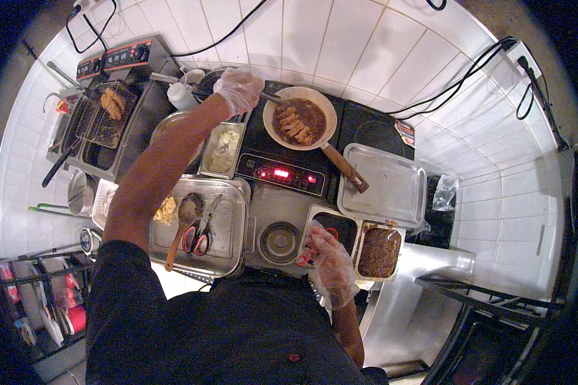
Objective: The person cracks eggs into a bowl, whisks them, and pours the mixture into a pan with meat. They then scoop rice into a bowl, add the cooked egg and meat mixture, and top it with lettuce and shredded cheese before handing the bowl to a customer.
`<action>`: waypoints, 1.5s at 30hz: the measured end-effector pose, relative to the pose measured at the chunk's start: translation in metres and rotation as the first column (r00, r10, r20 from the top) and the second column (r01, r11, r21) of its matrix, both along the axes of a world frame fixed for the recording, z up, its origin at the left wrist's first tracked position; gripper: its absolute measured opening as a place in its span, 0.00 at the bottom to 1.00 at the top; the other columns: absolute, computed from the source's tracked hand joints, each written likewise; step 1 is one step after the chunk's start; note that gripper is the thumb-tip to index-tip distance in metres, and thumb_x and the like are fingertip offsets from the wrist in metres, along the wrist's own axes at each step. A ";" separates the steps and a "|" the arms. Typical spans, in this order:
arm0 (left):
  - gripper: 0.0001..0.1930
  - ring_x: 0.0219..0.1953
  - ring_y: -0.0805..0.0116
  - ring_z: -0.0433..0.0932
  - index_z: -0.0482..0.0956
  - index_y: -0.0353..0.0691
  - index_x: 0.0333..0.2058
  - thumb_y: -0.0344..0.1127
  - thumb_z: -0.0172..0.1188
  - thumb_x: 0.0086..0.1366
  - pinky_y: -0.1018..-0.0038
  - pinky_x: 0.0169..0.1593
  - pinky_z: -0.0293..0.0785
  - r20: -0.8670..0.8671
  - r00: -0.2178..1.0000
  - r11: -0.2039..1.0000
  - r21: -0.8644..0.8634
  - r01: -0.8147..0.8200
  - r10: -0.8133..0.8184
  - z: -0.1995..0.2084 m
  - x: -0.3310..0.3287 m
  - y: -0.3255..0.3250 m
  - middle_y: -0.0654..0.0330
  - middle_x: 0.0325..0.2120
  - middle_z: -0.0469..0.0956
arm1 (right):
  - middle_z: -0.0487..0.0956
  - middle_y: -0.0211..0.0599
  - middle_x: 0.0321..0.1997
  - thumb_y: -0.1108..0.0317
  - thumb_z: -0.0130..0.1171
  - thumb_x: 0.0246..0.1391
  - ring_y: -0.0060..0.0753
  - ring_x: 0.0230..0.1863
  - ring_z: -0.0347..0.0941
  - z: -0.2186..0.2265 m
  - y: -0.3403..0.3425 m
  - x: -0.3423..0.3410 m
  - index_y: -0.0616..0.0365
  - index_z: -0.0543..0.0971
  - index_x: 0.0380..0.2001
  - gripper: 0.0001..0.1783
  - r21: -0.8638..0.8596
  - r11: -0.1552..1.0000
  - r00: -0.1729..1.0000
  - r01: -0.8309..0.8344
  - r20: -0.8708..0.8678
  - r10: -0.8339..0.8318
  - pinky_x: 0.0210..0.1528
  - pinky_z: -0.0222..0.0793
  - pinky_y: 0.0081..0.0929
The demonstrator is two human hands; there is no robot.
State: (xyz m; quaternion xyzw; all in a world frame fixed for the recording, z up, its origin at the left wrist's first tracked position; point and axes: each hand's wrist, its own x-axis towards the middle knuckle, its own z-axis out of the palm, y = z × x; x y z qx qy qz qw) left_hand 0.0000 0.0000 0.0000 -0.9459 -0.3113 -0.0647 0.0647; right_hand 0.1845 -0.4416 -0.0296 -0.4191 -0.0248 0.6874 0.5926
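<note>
My left hand (239,90), in a clear plastic glove, reaches far forward and grips a metal utensil handle (271,98) that runs into the frying pan (300,119). The pan sits on a black induction cooker (282,168) and holds brown sauce with several pale strips. Its wooden handle (347,171) points toward me. My right hand (329,260), also gloved, rests close to my body over a steel tray (331,226), touching a red-handled tool (304,259) whose grip I cannot make out clearly. Beside it stands a steel tray of brown minced filling (379,251).
A deep fryer with a basket of fried pieces (109,110) stands at the far left. A perforated steel tray (202,224) holds red-handled scissors (201,236) and a ladle. A tray of pale food (221,149), an upturned steel lid (382,186), and a white squeeze bottle (181,96) are nearby.
</note>
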 end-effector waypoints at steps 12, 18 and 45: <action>0.07 0.33 0.55 0.81 0.82 0.48 0.23 0.41 0.58 0.52 0.58 0.37 0.68 -0.203 0.978 0.985 0.173 -0.009 0.044 0.024 0.045 -0.058 0.57 0.25 0.81 | 0.80 0.36 0.49 0.69 0.59 0.63 0.30 0.47 0.78 0.017 0.004 0.003 0.65 0.74 0.55 0.19 0.050 0.999 1.000 0.002 -0.028 -0.001 0.48 0.75 0.27; 0.09 0.37 0.53 0.81 0.81 0.46 0.31 0.39 0.54 0.61 0.52 0.53 0.70 -0.319 0.946 0.995 0.090 -0.030 0.058 0.039 0.046 -0.035 0.56 0.30 0.82 | 0.79 0.38 0.49 0.69 0.58 0.63 0.30 0.49 0.76 0.017 0.004 0.012 0.66 0.74 0.55 0.19 0.082 0.997 1.000 -0.007 -0.027 0.009 0.49 0.73 0.26; 0.30 0.58 0.49 0.69 0.59 0.28 0.64 0.27 0.50 0.63 0.58 0.56 0.70 -0.023 0.877 0.832 -0.305 -0.463 0.479 -0.087 -0.191 -0.429 0.40 0.60 0.65 | 0.79 0.29 0.51 0.60 0.57 0.64 0.25 0.51 0.74 -0.026 -0.144 -0.047 0.56 0.76 0.56 0.20 0.089 0.776 0.516 0.624 0.698 -0.496 0.48 0.68 0.28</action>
